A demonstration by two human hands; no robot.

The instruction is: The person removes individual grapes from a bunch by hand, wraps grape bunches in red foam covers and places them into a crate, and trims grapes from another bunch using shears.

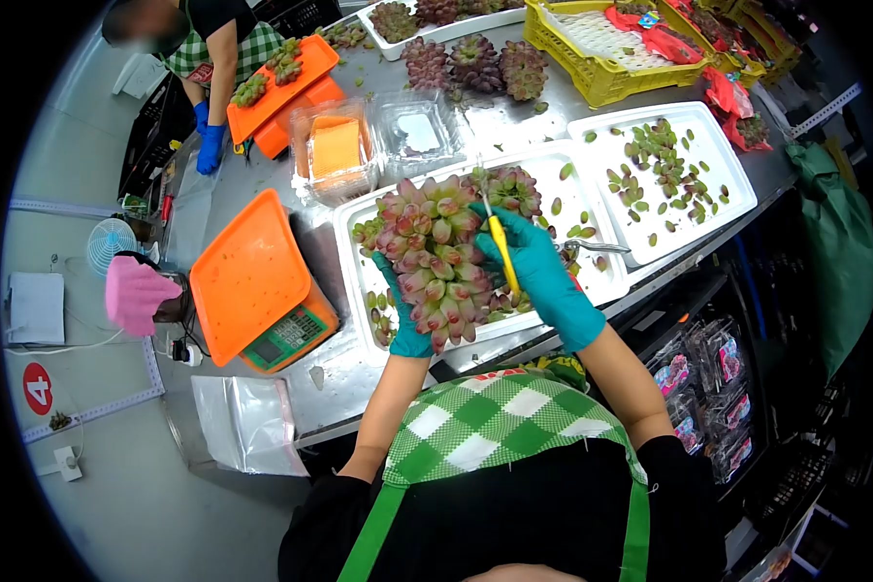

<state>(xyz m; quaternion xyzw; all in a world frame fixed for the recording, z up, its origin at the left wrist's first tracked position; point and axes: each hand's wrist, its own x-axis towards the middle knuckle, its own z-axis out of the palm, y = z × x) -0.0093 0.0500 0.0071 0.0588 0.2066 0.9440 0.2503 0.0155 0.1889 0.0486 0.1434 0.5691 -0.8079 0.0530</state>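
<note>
A large cluster of green and red succulent rosettes (436,257) hangs over a white tray (354,276). My left hand (404,315), in a teal glove, grips it from its lower left side. In my gloved right hand (536,267) is a yellow-handled tool (502,254), its thin metal end pointing up at the plant's upper right edge. Another succulent (514,191) lies in the tray just beyond that hand, with loose leaves around it. A metal tool (597,246) rests across the tray's right side.
An orange-topped scale (252,276) stands left of the tray. Clear plastic boxes (417,131) lie behind it. A second white tray (737,184) holds loose leaves at the right. Beyond are a yellow crate (606,82) and more succulents (475,66). A co-worker's gloved hands (209,145) are at the upper left.
</note>
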